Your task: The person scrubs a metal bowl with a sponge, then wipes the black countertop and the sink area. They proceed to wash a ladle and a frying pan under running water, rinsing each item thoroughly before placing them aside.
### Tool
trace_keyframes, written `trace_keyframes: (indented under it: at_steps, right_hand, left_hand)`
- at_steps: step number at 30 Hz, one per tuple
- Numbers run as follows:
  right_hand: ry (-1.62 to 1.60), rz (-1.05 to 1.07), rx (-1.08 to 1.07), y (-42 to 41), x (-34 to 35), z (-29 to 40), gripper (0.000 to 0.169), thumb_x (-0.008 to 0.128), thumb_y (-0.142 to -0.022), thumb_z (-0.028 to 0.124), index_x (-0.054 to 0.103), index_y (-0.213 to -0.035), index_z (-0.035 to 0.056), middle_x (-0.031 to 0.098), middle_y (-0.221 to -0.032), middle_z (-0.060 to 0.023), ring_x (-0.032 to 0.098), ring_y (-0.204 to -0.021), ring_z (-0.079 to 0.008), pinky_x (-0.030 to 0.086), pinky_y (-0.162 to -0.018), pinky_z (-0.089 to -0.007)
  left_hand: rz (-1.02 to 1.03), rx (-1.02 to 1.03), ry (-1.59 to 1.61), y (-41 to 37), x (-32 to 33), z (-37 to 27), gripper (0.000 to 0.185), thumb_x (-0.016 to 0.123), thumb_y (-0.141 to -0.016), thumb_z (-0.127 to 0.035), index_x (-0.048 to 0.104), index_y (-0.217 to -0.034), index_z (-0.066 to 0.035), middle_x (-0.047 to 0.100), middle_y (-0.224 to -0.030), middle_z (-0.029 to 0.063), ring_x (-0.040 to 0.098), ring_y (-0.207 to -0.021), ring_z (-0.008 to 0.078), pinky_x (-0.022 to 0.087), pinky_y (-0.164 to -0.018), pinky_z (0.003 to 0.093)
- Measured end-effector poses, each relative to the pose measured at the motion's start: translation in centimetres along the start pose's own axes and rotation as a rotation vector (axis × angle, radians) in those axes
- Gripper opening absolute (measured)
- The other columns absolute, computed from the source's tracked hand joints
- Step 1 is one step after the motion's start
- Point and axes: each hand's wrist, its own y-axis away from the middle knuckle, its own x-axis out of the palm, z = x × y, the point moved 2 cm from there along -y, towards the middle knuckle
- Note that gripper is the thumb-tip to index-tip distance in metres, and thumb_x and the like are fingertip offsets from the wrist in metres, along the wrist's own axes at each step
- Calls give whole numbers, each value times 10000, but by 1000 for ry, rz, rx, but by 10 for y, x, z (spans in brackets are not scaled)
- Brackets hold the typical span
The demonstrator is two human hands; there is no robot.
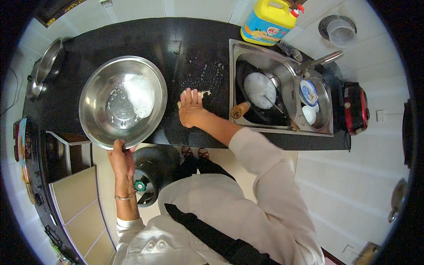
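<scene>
A large stainless steel basin is on the black countertop, with white suds and a little liquid inside. My left hand grips its near rim, thumb over the edge. To the right of the basin, my right hand lies palm down on a pale cloth, pressing it against the counter. The fingers are straight and close together, and they hide much of the cloth. Soapy droplets dot the black surface just beyond it.
At right, a steel sink holds a wok with foamy water and a wooden handle. Bowls sit in its smaller compartment. A yellow detergent jug stands behind. Metal bowls are far left; a gas cylinder stands below.
</scene>
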Motion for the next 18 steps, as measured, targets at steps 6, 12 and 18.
trace_keyframes:
  at_steps: [6,12,18]
  right_hand:
    - [572,88,-588,-27,-33,-35,293,546,-792,160,619,-1041,24,514,-1163,-225,487,-1071,-454,441,-814,-532]
    - [531,357,-813,-60,-100,-67,280,660,-685,198,611,-942,99,588,-1037,-119,586,-961,-243,514,-648,-349]
    - [28,104,-1483,-60,-44,-153,250,551,-798,257,620,-1014,152,527,-1152,-52,430,-1166,-245,417,-923,-375]
  left_hand:
    - [-101,-11,31,5,3,1,315,447,-771,24,431,-1085,2,530,-960,86,581,-781,192,564,-701,368]
    - [-135,-10,19,5,5,5,335,457,-775,5,426,-1109,0,530,-999,106,578,-842,210,554,-712,390]
    - [-241,7,-32,6,14,9,338,465,-771,-6,428,-1107,6,530,-975,101,570,-830,206,550,-684,364]
